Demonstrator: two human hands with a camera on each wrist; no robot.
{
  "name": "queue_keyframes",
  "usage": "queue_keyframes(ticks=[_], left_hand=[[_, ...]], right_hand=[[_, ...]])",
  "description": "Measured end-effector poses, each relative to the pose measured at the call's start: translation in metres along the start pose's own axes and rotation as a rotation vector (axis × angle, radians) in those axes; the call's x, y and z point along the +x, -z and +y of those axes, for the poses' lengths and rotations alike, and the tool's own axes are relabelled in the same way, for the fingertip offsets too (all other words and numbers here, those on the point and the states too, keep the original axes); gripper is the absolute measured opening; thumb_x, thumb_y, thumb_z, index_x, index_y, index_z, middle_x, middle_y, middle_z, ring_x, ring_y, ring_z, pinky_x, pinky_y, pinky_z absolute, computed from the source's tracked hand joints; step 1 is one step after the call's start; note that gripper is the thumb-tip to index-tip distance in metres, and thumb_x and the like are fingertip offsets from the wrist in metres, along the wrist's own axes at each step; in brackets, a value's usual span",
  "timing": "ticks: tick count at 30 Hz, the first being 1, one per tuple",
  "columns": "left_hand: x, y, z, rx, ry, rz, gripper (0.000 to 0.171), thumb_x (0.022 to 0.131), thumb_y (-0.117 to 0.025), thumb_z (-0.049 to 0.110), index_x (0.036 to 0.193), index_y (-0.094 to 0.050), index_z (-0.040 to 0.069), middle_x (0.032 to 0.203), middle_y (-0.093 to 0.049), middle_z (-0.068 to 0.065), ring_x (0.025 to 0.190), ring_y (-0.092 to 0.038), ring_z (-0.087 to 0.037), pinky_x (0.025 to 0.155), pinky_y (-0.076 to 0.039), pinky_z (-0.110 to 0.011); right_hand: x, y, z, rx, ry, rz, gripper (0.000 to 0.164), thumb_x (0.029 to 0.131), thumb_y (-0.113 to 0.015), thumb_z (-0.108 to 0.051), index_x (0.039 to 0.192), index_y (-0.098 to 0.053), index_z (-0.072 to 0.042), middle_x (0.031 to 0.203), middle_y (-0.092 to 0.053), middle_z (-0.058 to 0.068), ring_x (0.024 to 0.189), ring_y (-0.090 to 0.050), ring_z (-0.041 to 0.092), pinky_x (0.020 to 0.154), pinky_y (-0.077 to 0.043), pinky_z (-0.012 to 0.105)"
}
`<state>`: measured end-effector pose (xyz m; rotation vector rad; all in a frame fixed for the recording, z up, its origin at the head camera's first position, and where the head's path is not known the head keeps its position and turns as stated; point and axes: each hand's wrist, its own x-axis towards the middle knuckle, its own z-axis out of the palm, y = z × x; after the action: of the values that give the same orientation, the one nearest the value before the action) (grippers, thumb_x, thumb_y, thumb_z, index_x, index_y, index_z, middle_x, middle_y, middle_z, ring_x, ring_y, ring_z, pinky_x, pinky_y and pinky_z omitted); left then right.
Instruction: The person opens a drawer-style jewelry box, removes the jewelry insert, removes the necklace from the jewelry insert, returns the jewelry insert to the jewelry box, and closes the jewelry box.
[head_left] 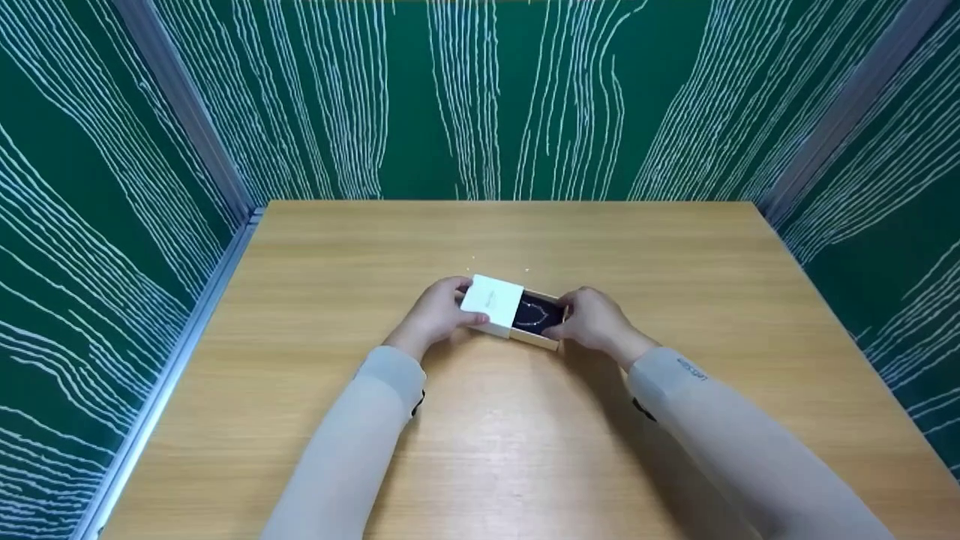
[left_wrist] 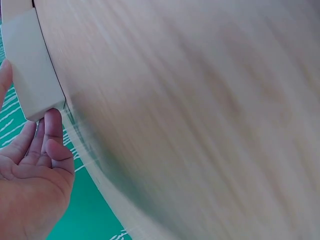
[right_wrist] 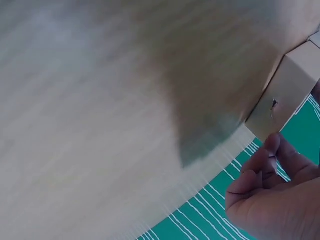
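A small slide-out gift box lies near the middle of the table, its white sleeve (head_left: pixel 491 298) to the left and its inner tray (head_left: pixel 535 340) drawn partly out to the right. In the tray sits a black insert (head_left: pixel 529 320) bearing a thin, light chain, like a bracelet or necklace. My left hand (head_left: pixel 433 311) grips the sleeve between thumb and fingers; the sleeve's plain side (left_wrist: pixel 35 62) shows in the left wrist view. At the tray's right end, my right hand (head_left: pixel 596 319) holds it by the edges. A small dark mark appears on the tray's end wall (right_wrist: pixel 270 117) in the right wrist view.
The wooden table (head_left: pixel 300 262) carries a few tiny pale specks (head_left: pixel 527 270) behind the box. Green panels (head_left: pixel 409 97) with wavy white lines stand at the back and both sides, joined by grey metal posts (head_left: pixel 187 105).
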<state>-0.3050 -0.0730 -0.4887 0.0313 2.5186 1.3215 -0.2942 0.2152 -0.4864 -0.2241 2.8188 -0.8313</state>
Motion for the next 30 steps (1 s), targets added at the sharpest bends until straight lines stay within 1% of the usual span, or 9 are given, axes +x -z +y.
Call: queue_keyframes(ticks=[3, 8, 13, 17, 21, 24, 30], left_hand=[[-0.0016, -0.0024, -0.0018, -0.001, 0.003, 0.004, 0.085, 0.097, -0.093, 0.025, 0.17, -0.05, 0.016, 0.167, -0.06, -0.01, 0.155, -0.055, -0.03, 0.139, -0.036, -0.051], [-0.0016, -0.0017, -0.0003, -0.003, 0.001, 0.003, 0.086, 0.097, -0.093, 0.027, 0.17, -0.05, 0.018, 0.169, -0.058, -0.009, 0.156, -0.053, -0.029, 0.14, -0.036, -0.052], [0.0006, 0.0024, 0.0045, 0.002, -0.024, 0.008, 0.085, 0.097, -0.093, 0.027, 0.17, -0.05, 0.016, 0.168, -0.058, -0.01, 0.157, -0.053, -0.029, 0.139, -0.036, -0.052], [0.0015, 0.0027, 0.0053, 0.001, -0.036, 0.009, 0.084, 0.097, -0.093, 0.025, 0.169, -0.051, 0.014, 0.167, -0.06, -0.011, 0.157, -0.054, -0.03, 0.139, -0.036, -0.052], [0.0001, -0.0003, 0.0021, 0.0, -0.013, -0.008, 0.085, 0.098, -0.092, 0.026, 0.17, -0.049, 0.016, 0.169, -0.058, -0.01, 0.16, -0.052, -0.03, 0.14, -0.035, -0.052], [-0.0014, -0.0018, -0.0005, -0.005, 0.0, -0.01, 0.086, 0.098, -0.092, 0.026, 0.171, -0.048, 0.017, 0.17, -0.057, -0.01, 0.159, -0.052, -0.03, 0.14, -0.035, -0.052], [-0.0011, -0.0007, -0.0009, 0.009, -0.025, 0.008, 0.084, 0.097, -0.093, 0.026, 0.169, -0.051, 0.015, 0.166, -0.06, -0.011, 0.155, -0.055, -0.03, 0.139, -0.037, -0.052]], right_hand=[[0.0006, -0.0026, -0.0003, -0.018, 0.006, -0.004, 0.072, 0.086, -0.097, -0.029, 0.143, -0.072, 0.008, 0.137, -0.077, 0.026, 0.114, -0.067, 0.036, 0.116, -0.054, 0.055], [0.0041, -0.0039, -0.0011, -0.049, 0.011, 0.005, 0.063, 0.088, -0.096, -0.026, 0.14, -0.076, 0.005, 0.132, -0.081, 0.024, 0.11, -0.07, 0.036, 0.111, -0.057, 0.055], [0.0067, -0.0004, -0.0046, -0.071, 0.008, 0.025, 0.06, 0.09, -0.096, -0.028, 0.14, -0.078, 0.0, 0.136, -0.079, 0.025, 0.112, -0.069, 0.036, 0.116, -0.055, 0.057], [0.0063, -0.0009, -0.0038, -0.068, 0.0, 0.028, 0.059, 0.091, -0.095, -0.028, 0.14, -0.078, -0.001, 0.135, -0.077, 0.026, 0.111, -0.066, 0.036, 0.116, -0.055, 0.058], [0.0039, -0.0059, 0.0004, -0.054, -0.02, 0.011, 0.056, 0.092, -0.095, -0.028, 0.139, -0.079, -0.003, 0.135, -0.076, 0.025, 0.114, -0.066, 0.036, 0.116, -0.054, 0.057], [0.0034, -0.0089, 0.0022, -0.057, -0.011, 0.004, 0.053, 0.092, -0.094, -0.03, 0.136, -0.081, -0.003, 0.135, -0.077, 0.025, 0.115, -0.068, 0.037, 0.115, -0.055, 0.057], [0.0055, -0.009, 0.0002, -0.06, 0.011, 0.021, 0.048, 0.092, -0.093, -0.033, 0.13, -0.084, -0.004, 0.135, -0.08, 0.023, 0.123, -0.073, 0.039, 0.116, -0.057, 0.057]])
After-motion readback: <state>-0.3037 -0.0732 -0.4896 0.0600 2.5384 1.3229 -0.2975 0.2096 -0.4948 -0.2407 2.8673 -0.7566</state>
